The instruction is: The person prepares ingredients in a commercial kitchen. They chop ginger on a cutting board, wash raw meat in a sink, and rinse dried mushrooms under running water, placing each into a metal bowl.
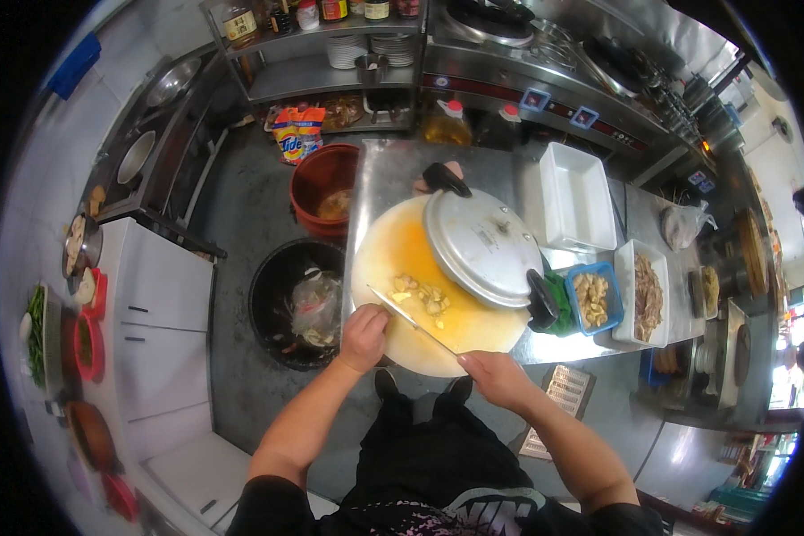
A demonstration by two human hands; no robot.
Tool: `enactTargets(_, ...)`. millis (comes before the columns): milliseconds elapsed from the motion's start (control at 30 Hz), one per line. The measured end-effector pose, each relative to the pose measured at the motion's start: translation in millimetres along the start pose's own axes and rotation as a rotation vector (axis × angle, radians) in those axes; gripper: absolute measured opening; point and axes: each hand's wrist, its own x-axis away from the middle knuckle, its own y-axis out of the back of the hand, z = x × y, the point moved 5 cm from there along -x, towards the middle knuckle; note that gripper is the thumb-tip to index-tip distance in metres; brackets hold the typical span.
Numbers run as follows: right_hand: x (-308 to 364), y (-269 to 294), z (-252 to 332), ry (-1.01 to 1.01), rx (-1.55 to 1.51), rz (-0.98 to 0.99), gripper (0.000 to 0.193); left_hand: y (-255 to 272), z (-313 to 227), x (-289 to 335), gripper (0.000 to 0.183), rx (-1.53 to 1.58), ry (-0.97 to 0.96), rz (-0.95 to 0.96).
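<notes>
Steel table [507,174], round board [386,239], blue basket [604,327]

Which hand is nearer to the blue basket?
Right. The right hand is left of the blue basket and nearer the body; the left hand is farther left, by the board's left edge.

Before us: table [500,170], chopping board [380,259] on it. On the board: cut pieces [433,299] at centre, pot lid [482,241] behind and to their right. Our knife [420,330] lies nearer us, between left hand [364,338] and right hand [500,380]. Right of the lid: basket [603,328], then meat tray [641,341]; deep tray [581,201] behind the basket. Left of the table: bucket [304,183], bin [263,295] nearer us.
</notes>
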Motion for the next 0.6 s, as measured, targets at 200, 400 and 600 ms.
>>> enactTargets(200,32,24,21,0.027,0.083,-0.009,0.038,-2,4,7,0.026,-0.025,0.016,0.072)
enactTargets(400,31,27,26,0.067,0.106,0.001,0.038,-2,5,9,0.025,-0.021,0.021,0.054)
enactTargets(600,23,24,21,0.091,0.060,-0.002,0.043,-2,4,7,0.026,-0.021,0.013,0.012)
